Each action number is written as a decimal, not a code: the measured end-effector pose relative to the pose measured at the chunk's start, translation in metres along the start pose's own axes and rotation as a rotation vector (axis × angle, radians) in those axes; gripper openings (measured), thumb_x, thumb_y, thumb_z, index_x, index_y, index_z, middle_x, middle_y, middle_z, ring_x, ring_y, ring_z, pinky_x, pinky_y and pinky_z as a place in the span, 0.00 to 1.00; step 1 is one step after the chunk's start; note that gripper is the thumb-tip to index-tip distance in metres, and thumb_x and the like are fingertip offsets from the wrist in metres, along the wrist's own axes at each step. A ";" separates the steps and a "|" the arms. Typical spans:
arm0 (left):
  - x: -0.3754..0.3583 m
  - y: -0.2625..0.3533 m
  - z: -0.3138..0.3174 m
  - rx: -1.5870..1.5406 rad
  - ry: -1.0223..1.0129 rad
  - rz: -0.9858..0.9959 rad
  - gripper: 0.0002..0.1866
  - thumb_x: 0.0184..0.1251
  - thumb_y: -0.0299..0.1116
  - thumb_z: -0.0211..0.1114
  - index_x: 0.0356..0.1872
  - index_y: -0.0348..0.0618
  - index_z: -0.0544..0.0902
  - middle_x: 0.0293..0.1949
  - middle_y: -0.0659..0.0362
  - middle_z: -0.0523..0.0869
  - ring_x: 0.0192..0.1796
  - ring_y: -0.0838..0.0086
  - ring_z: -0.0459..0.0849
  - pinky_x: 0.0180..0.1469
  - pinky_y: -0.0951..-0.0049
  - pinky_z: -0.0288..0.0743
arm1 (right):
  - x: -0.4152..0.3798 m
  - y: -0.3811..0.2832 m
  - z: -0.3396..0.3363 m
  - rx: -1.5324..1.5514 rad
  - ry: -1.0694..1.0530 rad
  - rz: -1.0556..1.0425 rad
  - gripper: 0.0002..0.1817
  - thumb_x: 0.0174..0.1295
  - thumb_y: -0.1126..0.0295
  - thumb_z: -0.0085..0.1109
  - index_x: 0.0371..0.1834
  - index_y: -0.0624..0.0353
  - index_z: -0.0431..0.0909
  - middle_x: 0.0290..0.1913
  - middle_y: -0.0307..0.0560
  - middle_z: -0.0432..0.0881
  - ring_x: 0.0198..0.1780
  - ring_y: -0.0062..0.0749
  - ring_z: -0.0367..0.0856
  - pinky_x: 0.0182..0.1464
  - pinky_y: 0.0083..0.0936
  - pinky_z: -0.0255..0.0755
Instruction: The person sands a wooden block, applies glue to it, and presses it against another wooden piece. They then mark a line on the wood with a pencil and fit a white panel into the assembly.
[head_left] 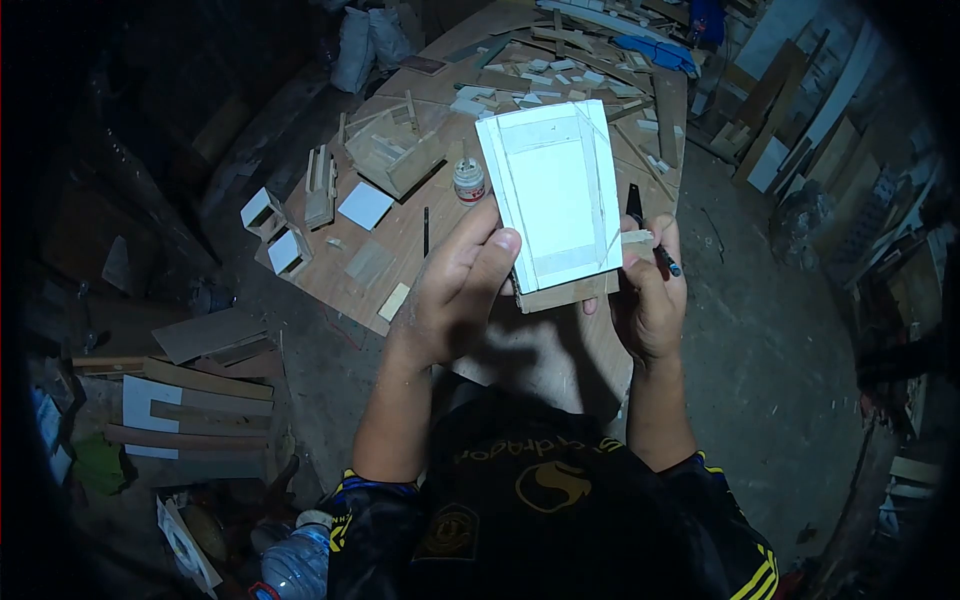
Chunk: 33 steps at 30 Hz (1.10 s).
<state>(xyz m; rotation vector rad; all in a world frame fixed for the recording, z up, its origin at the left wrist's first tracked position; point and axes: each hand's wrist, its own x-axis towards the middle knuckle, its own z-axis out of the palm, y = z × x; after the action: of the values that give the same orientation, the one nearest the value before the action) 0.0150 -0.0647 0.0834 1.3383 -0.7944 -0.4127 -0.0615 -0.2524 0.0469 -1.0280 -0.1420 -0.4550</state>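
Note:
My left hand (pixel 465 265) is closed on the left edge of a white rectangular panel (pixel 558 200), thumb on its face. Drawn lines and greyish strips frame the panel's middle, and a wooden edge (pixel 570 294) shows under its lower side. At the lower right corner, my right hand (pixel 652 300) is closed around a slim dark pen-like tool (pixel 672 264). A small pale wood strip (pixel 636 237) also sits between those fingers, beside the panel's right edge. Some right fingertips show beneath the panel; the others are hidden.
A wooden worktable (pixel 400 235) lies below my hands. On it are a labelled jar (pixel 468 182), an open wooden box (pixel 395 150), a white square piece (pixel 366 205) and small white-topped boxes (pixel 288 252). Wood offcuts (pixel 545 75) cover its far end. Boards (pixel 200 410) lie at left.

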 end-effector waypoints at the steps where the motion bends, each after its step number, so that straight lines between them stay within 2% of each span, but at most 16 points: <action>1: 0.000 0.000 -0.001 0.010 -0.010 -0.017 0.24 0.78 0.39 0.44 0.63 0.28 0.69 0.49 0.53 0.79 0.50 0.73 0.77 0.55 0.72 0.70 | 0.000 0.000 0.000 0.002 0.000 -0.001 0.11 0.64 0.78 0.46 0.42 0.54 0.54 0.40 0.51 0.71 0.33 0.38 0.79 0.24 0.30 0.79; 2: 0.000 -0.001 -0.001 0.010 -0.011 -0.017 0.24 0.78 0.39 0.44 0.63 0.28 0.69 0.49 0.53 0.79 0.50 0.73 0.77 0.55 0.72 0.70 | 0.000 0.001 -0.001 0.002 0.000 -0.001 0.11 0.64 0.78 0.46 0.42 0.54 0.54 0.40 0.51 0.71 0.33 0.38 0.79 0.24 0.30 0.79; 4: 0.001 -0.005 -0.001 0.067 0.026 0.046 0.25 0.78 0.41 0.44 0.64 0.29 0.69 0.48 0.54 0.79 0.46 0.76 0.77 0.50 0.76 0.72 | 0.001 0.004 -0.007 0.049 -0.044 -0.012 0.14 0.64 0.81 0.45 0.43 0.55 0.51 0.49 0.59 0.74 0.37 0.36 0.81 0.26 0.28 0.81; 14: 0.000 -0.004 -0.002 0.051 0.025 -0.013 0.25 0.78 0.42 0.44 0.64 0.30 0.69 0.44 0.57 0.78 0.40 0.81 0.73 0.43 0.79 0.70 | 0.001 0.003 -0.004 0.035 -0.007 -0.001 0.14 0.64 0.81 0.46 0.43 0.54 0.52 0.49 0.59 0.73 0.36 0.36 0.81 0.25 0.27 0.81; 20: -0.003 -0.003 -0.003 0.114 0.048 0.007 0.25 0.79 0.42 0.43 0.63 0.30 0.69 0.37 0.61 0.77 0.34 0.82 0.71 0.38 0.79 0.68 | 0.000 0.004 0.000 0.083 0.012 0.043 0.14 0.65 0.81 0.46 0.43 0.53 0.52 0.49 0.58 0.73 0.38 0.35 0.82 0.25 0.25 0.81; 23: -0.003 -0.004 -0.002 0.121 0.038 0.017 0.25 0.79 0.43 0.44 0.63 0.31 0.69 0.35 0.63 0.76 0.32 0.84 0.70 0.36 0.80 0.66 | 0.000 0.004 0.001 0.100 0.038 0.059 0.16 0.65 0.80 0.50 0.43 0.53 0.51 0.49 0.57 0.73 0.38 0.34 0.81 0.25 0.24 0.81; 25: -0.002 -0.008 0.000 0.064 0.108 0.020 0.26 0.74 0.44 0.49 0.60 0.29 0.71 0.32 0.64 0.77 0.29 0.86 0.70 0.30 0.84 0.64 | -0.001 0.006 -0.001 0.007 0.011 0.047 0.20 0.64 0.80 0.55 0.44 0.52 0.51 0.50 0.56 0.73 0.39 0.33 0.81 0.26 0.23 0.81; 28: -0.004 -0.004 0.001 0.072 0.099 -0.016 0.23 0.80 0.40 0.44 0.63 0.31 0.69 0.34 0.65 0.75 0.32 0.85 0.69 0.35 0.82 0.65 | 0.000 0.008 -0.002 0.008 0.016 0.051 0.22 0.62 0.82 0.57 0.44 0.52 0.50 0.50 0.55 0.73 0.39 0.33 0.82 0.26 0.22 0.80; 33: -0.004 -0.017 0.002 -0.045 0.099 0.027 0.22 0.80 0.38 0.44 0.63 0.31 0.69 0.36 0.64 0.77 0.33 0.86 0.69 0.34 0.83 0.65 | -0.001 0.009 -0.005 -0.053 -0.003 0.031 0.24 0.61 0.80 0.59 0.44 0.51 0.50 0.51 0.55 0.73 0.38 0.31 0.81 0.27 0.21 0.80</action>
<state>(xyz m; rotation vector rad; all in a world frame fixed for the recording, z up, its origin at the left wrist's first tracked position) 0.0134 -0.0672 0.0663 1.2950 -0.7164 -0.3378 -0.0592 -0.2525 0.0362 -1.0816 -0.1167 -0.4314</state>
